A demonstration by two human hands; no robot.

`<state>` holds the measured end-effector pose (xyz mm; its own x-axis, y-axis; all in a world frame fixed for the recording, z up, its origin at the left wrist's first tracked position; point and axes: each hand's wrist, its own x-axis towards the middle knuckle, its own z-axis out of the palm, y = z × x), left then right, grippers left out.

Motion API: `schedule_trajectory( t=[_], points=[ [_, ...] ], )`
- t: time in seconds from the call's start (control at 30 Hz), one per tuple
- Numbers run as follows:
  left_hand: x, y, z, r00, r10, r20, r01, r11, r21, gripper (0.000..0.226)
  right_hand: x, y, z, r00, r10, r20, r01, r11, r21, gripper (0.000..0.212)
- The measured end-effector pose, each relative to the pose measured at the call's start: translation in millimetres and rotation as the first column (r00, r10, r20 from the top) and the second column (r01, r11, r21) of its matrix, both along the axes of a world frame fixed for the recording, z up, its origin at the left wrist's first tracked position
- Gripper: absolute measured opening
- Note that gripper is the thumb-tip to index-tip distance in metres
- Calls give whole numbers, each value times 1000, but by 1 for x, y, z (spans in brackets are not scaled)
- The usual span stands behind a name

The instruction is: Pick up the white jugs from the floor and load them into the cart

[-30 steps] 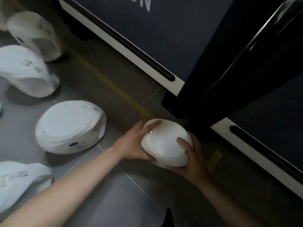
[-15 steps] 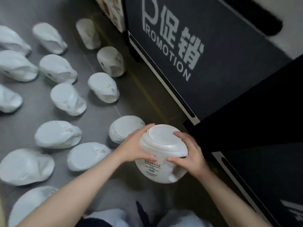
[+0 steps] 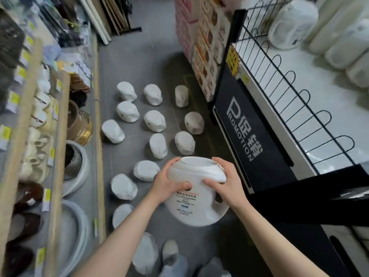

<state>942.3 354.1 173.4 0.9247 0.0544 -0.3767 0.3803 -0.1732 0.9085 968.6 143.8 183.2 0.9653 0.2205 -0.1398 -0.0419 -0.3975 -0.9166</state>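
Note:
I hold one white jug (image 3: 194, 200) in both hands at chest height, its flat bottom up and its printed label facing me. My left hand (image 3: 167, 183) grips its left side and my right hand (image 3: 226, 182) its right side. Several more white jugs (image 3: 154, 120) lie on their sides on the grey floor ahead and to the left. The cart (image 3: 279, 108), black with a wire rail and a white deck, stands on the right. A jug (image 3: 291, 27) and several others lie at its far end.
Wooden shelves (image 3: 30, 136) with bowls, cups and price tags line the left side. A stack of pink and printed boxes (image 3: 201, 47) stands beyond the cart. A black cart panel (image 3: 311, 196) juts out at the lower right. My shoes (image 3: 169, 252) show at the bottom.
The jug has come up off the floor by the cart's base, held in both hands. My view has risen and pulled back, so the aisle, shelves and cart deck now show.

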Motion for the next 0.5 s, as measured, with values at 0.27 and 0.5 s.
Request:
schedule_trajectory(
  t=[0.27, 0.5],
  points=[
    [-27, 62, 81, 958, 286, 16, -286, 956, 60, 84, 0, 79, 75, 999, 46, -10, -45, 995, 91, 71],
    [-64, 73, 109, 795, 602, 78, -606, 794, 51, 73, 29, 127, 98, 924, 382, 32, -383, 922, 59, 61]
  ],
)
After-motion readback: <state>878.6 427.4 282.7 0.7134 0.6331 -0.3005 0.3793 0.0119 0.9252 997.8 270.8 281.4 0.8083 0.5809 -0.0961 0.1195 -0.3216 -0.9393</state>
